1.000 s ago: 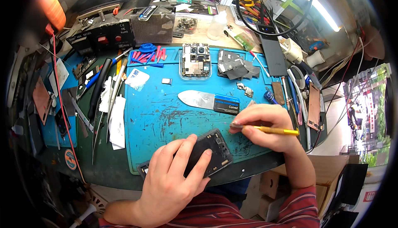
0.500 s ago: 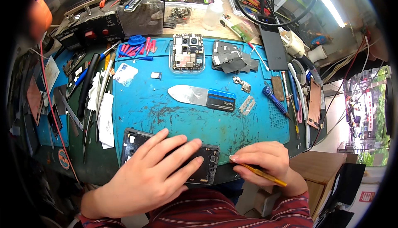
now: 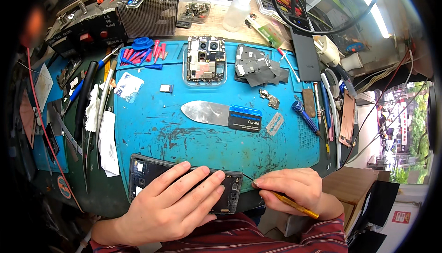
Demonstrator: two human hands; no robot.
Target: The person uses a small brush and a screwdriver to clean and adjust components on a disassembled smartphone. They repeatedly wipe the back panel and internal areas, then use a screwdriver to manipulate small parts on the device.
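Note:
A dark phone frame [image 3: 229, 197], its inside facing up, lies at the near edge of the blue mat [image 3: 184, 140]. My left hand [image 3: 177, 204] rests across its middle with fingers stretched flat, covering much of it. Between the thumb and fingers of my right hand [image 3: 291, 189] is a slim gold-handled tool [image 3: 285, 201]. Its thin dark tip reaches the far right corner of the frame; whether it touches is too small to tell. Beyond the hands lies a flat metal prying blade [image 3: 205, 111] with a dark and blue grip.
A circuit board [image 3: 205, 59] sits in a clear tray at the back, beside dark sheet pieces [image 3: 258, 66]. Pink and blue cone-shaped pieces [image 3: 142, 54] lie back left. A blue screwdriver [image 3: 305, 116] and several tools line the right; white tissue [image 3: 109, 145] lies left.
The tool's tip has come from beside the frame to its far right corner. My left hand stays flat on the frame. The whole view has shifted slightly.

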